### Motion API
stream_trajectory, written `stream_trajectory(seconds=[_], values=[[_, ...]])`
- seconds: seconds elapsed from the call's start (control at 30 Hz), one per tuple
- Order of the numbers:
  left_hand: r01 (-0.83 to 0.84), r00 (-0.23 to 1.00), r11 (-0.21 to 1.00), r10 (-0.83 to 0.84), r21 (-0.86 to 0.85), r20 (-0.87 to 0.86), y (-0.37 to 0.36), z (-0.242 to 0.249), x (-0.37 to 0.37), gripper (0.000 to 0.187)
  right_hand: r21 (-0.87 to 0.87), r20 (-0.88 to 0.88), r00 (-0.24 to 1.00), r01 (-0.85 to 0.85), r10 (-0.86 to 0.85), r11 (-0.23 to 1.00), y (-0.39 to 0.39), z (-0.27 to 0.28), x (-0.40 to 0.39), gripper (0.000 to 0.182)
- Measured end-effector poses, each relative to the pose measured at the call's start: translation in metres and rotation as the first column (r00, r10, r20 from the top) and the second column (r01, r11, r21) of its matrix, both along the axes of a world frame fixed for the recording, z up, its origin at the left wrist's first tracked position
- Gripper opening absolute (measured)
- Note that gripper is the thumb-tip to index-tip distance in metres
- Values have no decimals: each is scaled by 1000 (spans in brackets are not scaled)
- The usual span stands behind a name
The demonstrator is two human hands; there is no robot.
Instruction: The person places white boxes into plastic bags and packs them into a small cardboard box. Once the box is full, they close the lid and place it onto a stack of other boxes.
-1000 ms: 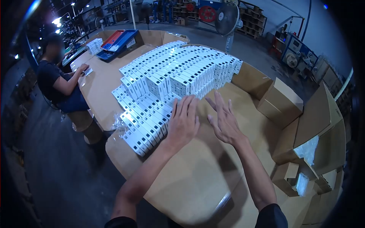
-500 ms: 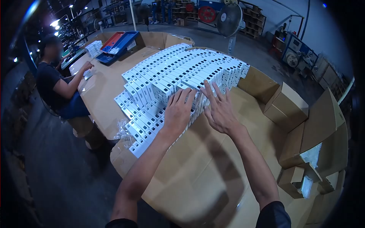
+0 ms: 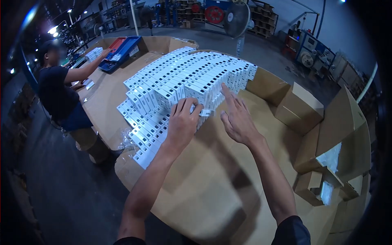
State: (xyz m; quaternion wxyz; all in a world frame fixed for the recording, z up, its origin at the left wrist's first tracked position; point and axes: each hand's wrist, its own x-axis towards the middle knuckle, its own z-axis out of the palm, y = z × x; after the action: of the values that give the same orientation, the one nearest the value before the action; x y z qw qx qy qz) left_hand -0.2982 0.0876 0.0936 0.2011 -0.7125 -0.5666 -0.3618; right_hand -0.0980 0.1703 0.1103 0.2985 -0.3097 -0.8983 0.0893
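Cardboard covers the desk (image 3: 192, 183), its near left corner rounded, its far edge fenced by upright flaps. Leftmost, one co-worker (image 3: 59, 90) now stretches an arm to the two trays, one red (image 3: 117, 44), one blue (image 3: 128, 48); a moment ago that arm stopped short of them. White boxes (image 3: 163, 75), too many to count, stand in packed, stepped rows along the desk's left and middle. At their near face the left hand (image 3: 181, 122), loosely spread before, is now curled narrow around one white box (image 3: 207, 113). The right hand (image 3: 239, 120) is spread wide, its forefinger up by the rows; I can't tell if it touches. Bare cardboard runs rightward from there to one upright carton (image 3: 301, 108) and open cartons (image 3: 312, 185) along the right edge.
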Motion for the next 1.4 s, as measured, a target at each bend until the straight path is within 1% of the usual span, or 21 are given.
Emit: stream_trajectory(seconds=[0.13, 0.17, 0.27, 0.3, 0.4, 0.43, 0.53, 0.57, 0.6, 0.67, 0.7, 0.73, 0.8, 0.87, 0.9, 1.0, 1.1, 1.2, 1.23, 1.33, 1.4], values=[[116, 991, 992, -119, 54, 65, -22, 5, 48, 38, -348, -211, 977, -79, 4, 934, -43, 13, 58, 71], [157, 983, 984, -164, 82, 81, -27, 5, 64, 40, -440, -225, 972, -38, -69, 897, -57, 14, 75, 64], [303, 942, 945, -317, 123, 115, -39, -5, 118, 41, -709, -435, 892, -257, -120, 657, -87, 10, 130, 63], [355, 920, 925, -371, 135, 124, -45, -7, 138, 40, -708, -548, 823, -361, -151, 607, -96, 0, 146, 58], [473, 868, 870, -487, 142, 93, -66, -11, 200, 30, -712, -618, 759, -429, -206, 556, -125, 0, 197, 51], [512, 846, 842, -528, 173, 70, -67, -13, 220, 35, -694, -655, 714, -437, -248, 573, -135, 0, 213, 43], [649, 736, 757, -651, 78, 189, -74, 0, 283, 38, -608, -607, 747, -216, -272, 764, -148, 0, 276, 18], [695, 701, 718, -688, 40, 187, -74, 8, 298, 37, -642, -619, 704, -199, -348, 741, -156, 0, 294, 13], [731, 665, 682, -712, -4, 225, -74, 18, 315, 39, -611, -626, 697, -161, -349, 775, -161, 4, 316, 13], [792, 599, 604, -742, -88, 303, -72, 37, 350, 42, -588, -600, 705, -67, -379, 806, -170, 20, 361, 13], [795, 589, 605, -749, -51, 303, -65, 44, 370, 31, -598, -628, 649, -48, -430, 800, -169, 23, 382, 15], [797, 588, 599, -744, -73, 316, -53, 49, 392, 28, -476, -559, 736, 92, -382, 875, -165, 29, 411, 16], [795, 596, 595, -728, -121, 338, -20, 55, 435, 21, -232, -400, 759, 458, -514, 858, -149, 31, 463, 18], [802, 594, 552, -697, -228, 402, 24, 56, 482, 21, -335, -454, 661, 495, -598, 802, -135, 46, 492, 23], [774, 632, 586, -700, -238, 331, 51, 50, 504, 24, -269, -450, 671, 528, -590, 806, -127, 51, 506, 31], [634, 765, 681, -622, -366, 167, 122, 27, 562, 38, -320, -558, 596, 488, -578, 812, -96, 44, 539, 41], [530, 834, 741, -544, -413, 95, 164, -5, 597, 47, -379, -570, 584, 437, -578, 816, -75, 37, 554, 52], [480, 832, 640, -550, -600, 79, 188, -10, 608, 49, -391, -573, 570, 441, -589, 808, -65, 30, 560, 53], [486, 823, 626, -562, -610, 79, 192, -10, 607, 38, -397, -582, 559, 438, -591, 806, -63, 28, 561, 52], [603, 797, 631, -508, -488, 328, 183, -1, 600, 28, -405, -599, 533, 443, -598, 800, -58, 18, 566, 46], [637, 766, 678, -504, -366, 399, 165, 17, 583, 22, -370, -568, 547, 498, -615, 785, -62, 16, 568, 46]])
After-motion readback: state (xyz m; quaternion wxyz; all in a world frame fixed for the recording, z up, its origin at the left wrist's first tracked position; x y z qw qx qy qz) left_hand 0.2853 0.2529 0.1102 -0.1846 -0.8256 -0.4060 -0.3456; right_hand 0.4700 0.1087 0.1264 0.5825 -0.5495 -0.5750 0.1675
